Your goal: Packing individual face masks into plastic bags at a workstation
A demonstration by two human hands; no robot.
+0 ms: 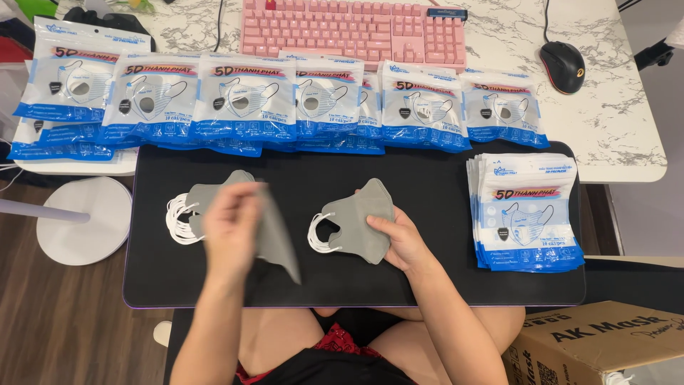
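My left hand holds a single grey face mask lifted above the black mat; the hand and mask are blurred by motion. Under it lies a stack of grey masks with white ear loops at its left. My right hand rests on a second stack of grey masks near the mat's middle, fingers gripping its right edge. A pile of flat blue-and-white mask pouches lies at the mat's right end.
A row of filled blue-and-white mask pouches lines the mat's far edge on a marble table. Behind are a pink keyboard and a black mouse. A cardboard box stands at lower right, a white round stand base at left.
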